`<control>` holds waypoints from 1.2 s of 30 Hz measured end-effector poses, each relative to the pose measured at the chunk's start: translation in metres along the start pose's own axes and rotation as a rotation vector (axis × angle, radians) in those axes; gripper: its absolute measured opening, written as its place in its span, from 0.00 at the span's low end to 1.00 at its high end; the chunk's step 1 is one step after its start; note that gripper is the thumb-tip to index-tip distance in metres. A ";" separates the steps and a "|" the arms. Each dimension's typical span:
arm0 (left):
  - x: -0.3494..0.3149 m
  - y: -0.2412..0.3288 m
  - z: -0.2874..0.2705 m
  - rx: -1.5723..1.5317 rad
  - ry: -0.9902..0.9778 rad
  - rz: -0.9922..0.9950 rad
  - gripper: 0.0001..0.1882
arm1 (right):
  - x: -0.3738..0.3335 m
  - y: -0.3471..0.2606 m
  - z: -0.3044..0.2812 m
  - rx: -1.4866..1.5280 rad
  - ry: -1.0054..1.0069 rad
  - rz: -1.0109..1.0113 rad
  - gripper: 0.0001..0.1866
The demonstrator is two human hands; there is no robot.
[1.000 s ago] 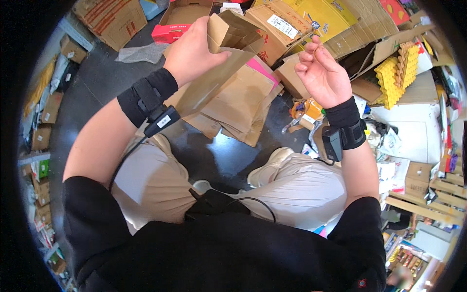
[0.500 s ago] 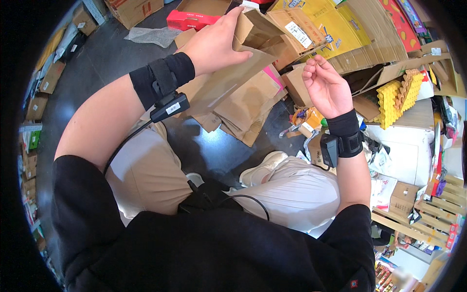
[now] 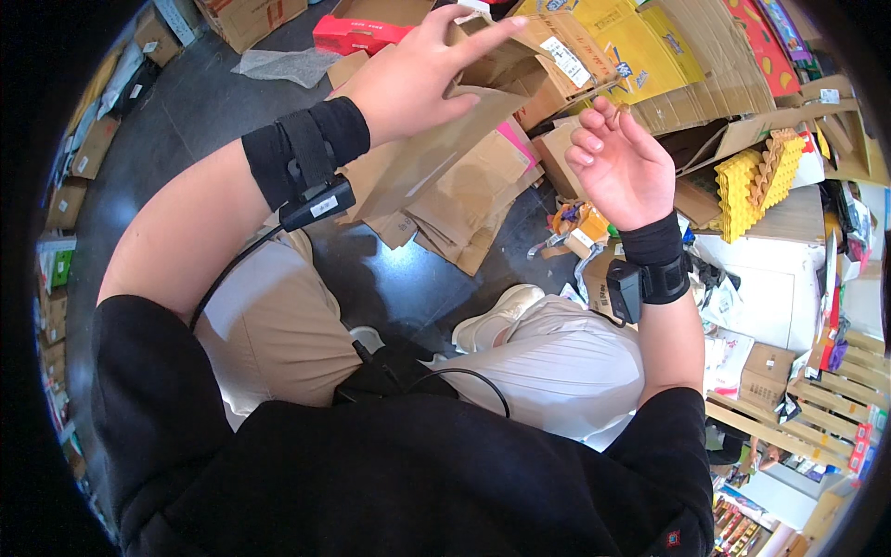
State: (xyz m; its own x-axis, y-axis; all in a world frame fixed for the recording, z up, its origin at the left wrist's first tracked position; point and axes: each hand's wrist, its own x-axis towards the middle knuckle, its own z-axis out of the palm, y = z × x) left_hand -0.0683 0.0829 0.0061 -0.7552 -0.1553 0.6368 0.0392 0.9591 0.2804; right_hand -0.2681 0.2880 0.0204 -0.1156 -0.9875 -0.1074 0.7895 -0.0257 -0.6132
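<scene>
My left hand (image 3: 413, 84) is at the upper middle, over the edge of an open cardboard box (image 3: 418, 167). Its index finger points to the right and its thumb stretches along the box, fingers spread; the far fingers are partly hidden. To the right, my right hand (image 3: 624, 176) is raised with the palm turned up and the fingers curled. Its thumb and fingertips come close together around a small tan thing I cannot make out. Beside the left fingertips stands another brown carton (image 3: 557, 70) with a white label.
Flattened cardboard (image 3: 473, 195) lies on the dark floor ahead of my feet. A yellow box (image 3: 640, 46), a red box (image 3: 357, 34) and clear bubble wrap (image 3: 286, 67) are farther off. Yellow egg-tray sheets (image 3: 756, 186) stand at right, above a white box (image 3: 770, 288). Small wrappers (image 3: 580, 227) lie near my right wrist.
My left index finger has stretched out to the right and its fingers have spread. My right hand has turned slightly, its fingers looser. The boxes look much the same.
</scene>
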 end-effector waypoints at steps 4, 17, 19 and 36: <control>0.008 0.025 -0.016 0.199 -0.164 0.040 0.36 | 0.000 0.001 0.002 -0.033 0.033 0.047 0.20; -0.005 0.034 0.012 0.248 -0.053 0.261 0.26 | 0.004 0.014 -0.007 -0.103 0.057 0.269 0.26; -0.007 0.034 0.014 0.234 -0.060 0.293 0.25 | 0.004 0.016 -0.008 -0.106 0.056 0.287 0.25; -0.011 0.035 0.022 0.213 -0.142 0.312 0.28 | 0.002 0.023 -0.006 -0.159 0.105 0.335 0.17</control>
State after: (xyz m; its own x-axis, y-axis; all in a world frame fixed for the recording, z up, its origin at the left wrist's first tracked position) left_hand -0.0733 0.1238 -0.0067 -0.8122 0.1710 0.5578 0.1557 0.9849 -0.0752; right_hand -0.2538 0.2868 0.0012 0.0651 -0.9153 -0.3974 0.6915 0.3285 -0.6433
